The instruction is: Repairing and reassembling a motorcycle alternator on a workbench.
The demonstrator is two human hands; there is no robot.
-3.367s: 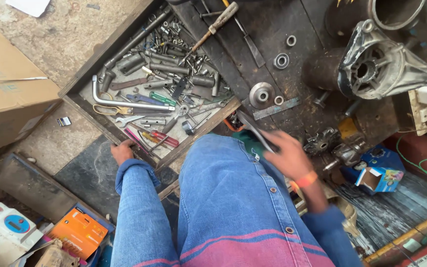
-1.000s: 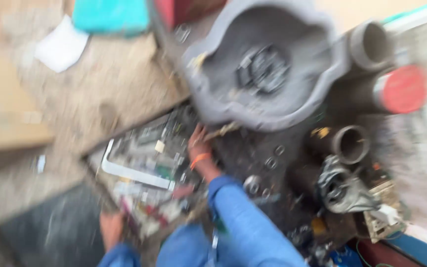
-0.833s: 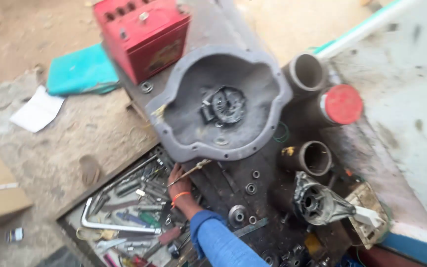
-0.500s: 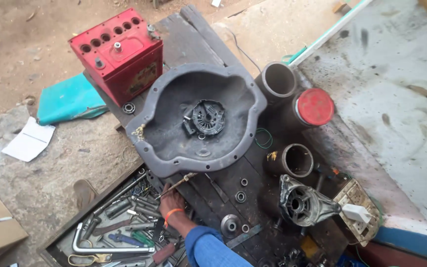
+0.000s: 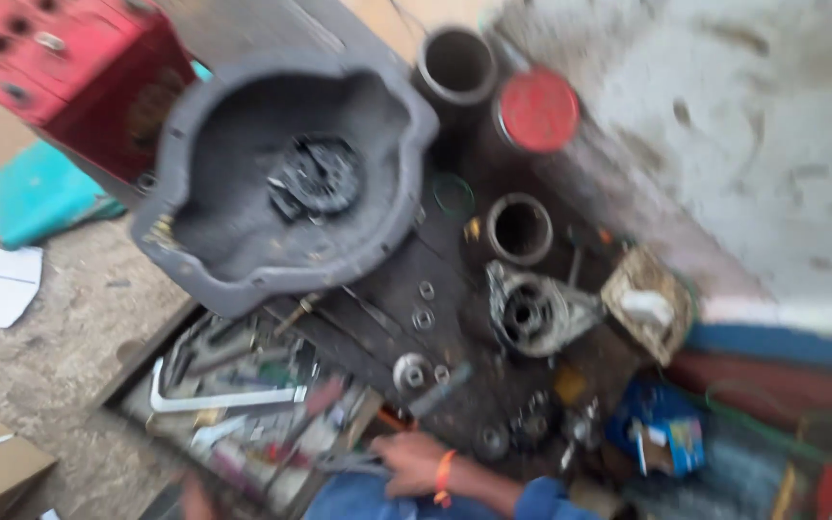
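Hands first: the right hand, with an orange wristband, lies below the grey housing at the near corner of the tool tray. Its fingers are curled toward a dark tool on the tray's edge. Motion blur hides whether it grips the tool or only touches it. The left hand is a smear at the bottom edge, below and left of the housing, and I cannot tell if it is open or closed.

The tray sits just below the housing and is crowded with spanners and sockets. A pale L-shaped wrench lies across them. On the dark table, right of the housing, stand an open pipe, a red-capped can, a sleeve and a smaller casting. Loose washers lie below and right of the housing. A red battery sits to its upper left.

By my reading, the step in hand is sorting out a tool at the tray's near corner. Lifting one cleanly calls for a firm pinch on its shank and a straight pull, because the pieces lie tangled and overlapping.
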